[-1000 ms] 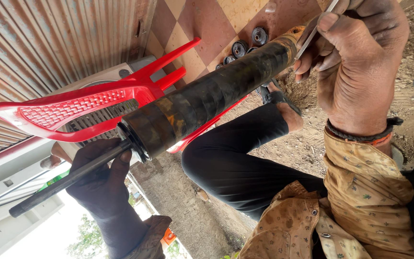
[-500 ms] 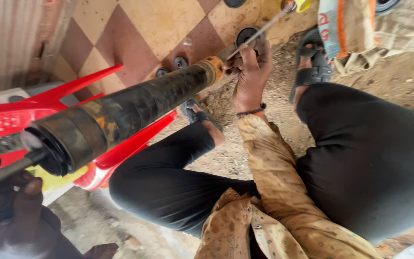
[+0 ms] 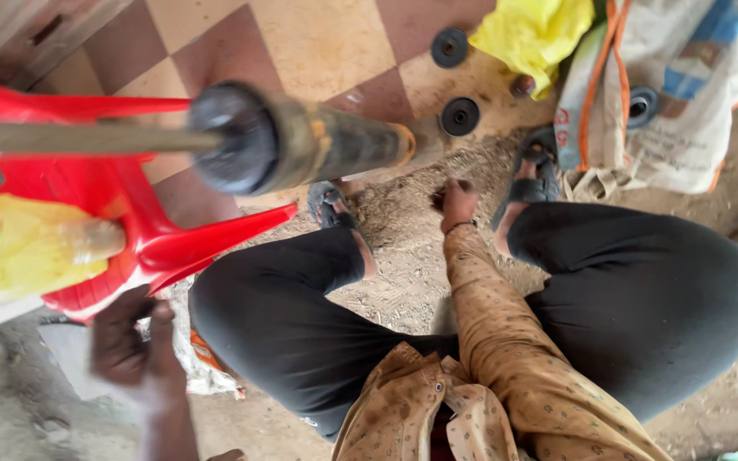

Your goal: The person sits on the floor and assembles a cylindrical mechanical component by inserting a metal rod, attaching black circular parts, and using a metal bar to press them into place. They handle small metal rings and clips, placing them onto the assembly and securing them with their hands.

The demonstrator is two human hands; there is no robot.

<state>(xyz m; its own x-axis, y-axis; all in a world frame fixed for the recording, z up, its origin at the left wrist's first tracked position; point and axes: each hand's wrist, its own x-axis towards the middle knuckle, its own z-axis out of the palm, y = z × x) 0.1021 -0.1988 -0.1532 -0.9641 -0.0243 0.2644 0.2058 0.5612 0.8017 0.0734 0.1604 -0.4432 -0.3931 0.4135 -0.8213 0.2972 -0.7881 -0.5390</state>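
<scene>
A dirty black grease gun [image 3: 301, 141] juts across the upper left, its thin plunger rod [image 3: 70, 137] running off the left edge. What holds it up is hidden. My right hand [image 3: 457, 203] hangs low between my knees, just below the gun's far end, near the dusty ground; its fingers are curled and I cannot see whether anything is in them. My left hand [image 3: 134, 341] is blurred at the lower left, below the gun and clear of it, fingers apart with nothing in them. My legs in black trousers [image 3: 642, 290] are bent in a squat.
A red plastic chair [image 3: 172, 243] lies on its side at left with a yellow bag [image 3: 27, 248] against it. Black round discs [image 3: 459, 115] lie on the checked tile floor [image 3: 318, 43]. A woven sack [image 3: 676, 94] and a yellow cloth [image 3: 535, 34] sit at the upper right.
My right hand has come off the gun's tip and dropped toward the ground. My left hand has left the rod end and moved down. The view has tilted further downward.
</scene>
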